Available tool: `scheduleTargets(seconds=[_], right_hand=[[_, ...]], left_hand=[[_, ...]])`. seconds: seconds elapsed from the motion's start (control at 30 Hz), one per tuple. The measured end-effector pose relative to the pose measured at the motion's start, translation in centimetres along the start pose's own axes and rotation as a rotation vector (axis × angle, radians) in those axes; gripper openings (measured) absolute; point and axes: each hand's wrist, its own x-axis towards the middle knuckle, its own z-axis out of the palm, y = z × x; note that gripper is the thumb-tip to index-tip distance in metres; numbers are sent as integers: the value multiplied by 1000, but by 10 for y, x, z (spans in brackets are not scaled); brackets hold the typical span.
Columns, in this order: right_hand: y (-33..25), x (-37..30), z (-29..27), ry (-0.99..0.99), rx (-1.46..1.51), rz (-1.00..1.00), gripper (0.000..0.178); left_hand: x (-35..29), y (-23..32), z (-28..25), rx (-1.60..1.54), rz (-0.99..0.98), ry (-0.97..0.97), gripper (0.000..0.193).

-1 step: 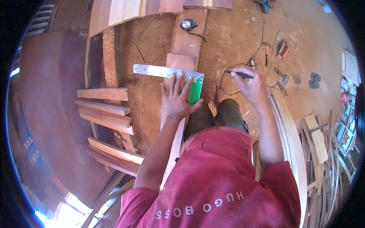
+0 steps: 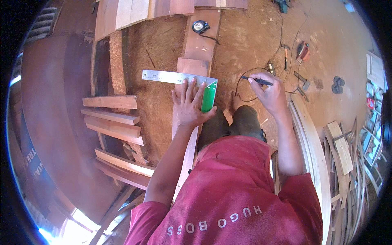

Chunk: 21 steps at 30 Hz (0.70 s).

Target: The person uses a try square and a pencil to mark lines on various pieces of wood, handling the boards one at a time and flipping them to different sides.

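Note:
My left hand lies with fingers spread on a wooden board. Its fingertips press the steel blade of a try square, and the thumb touches the square's green stock. The blade crosses the board and sticks out past its left side. To the right, my right hand is closed round a black pen, held in the air with its tip pointing left, apart from the square and board. Farther up, a tape measure rests on the long plank under the board.
Several short wood pieces lie across rails at the left. Joined boards stand at the far end. On the floor at right are a hammer, a red power tool, cords and sandals. Long timber lies beside my right arm.

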Motion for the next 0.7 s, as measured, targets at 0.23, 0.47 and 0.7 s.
scheduleTargets(seconds=[0.23, 0.47, 0.7], right_hand=[[17, -28, -5, 68, 82, 150, 16], [15, -22, -9, 113, 66, 154, 16], [22, -16, 3, 104, 83, 148, 16]], left_hand=[[23, 6, -4, 51, 21, 38, 99], [30, 3, 2, 4, 45, 126, 100], [33, 7, -2, 8, 38, 108, 99]])
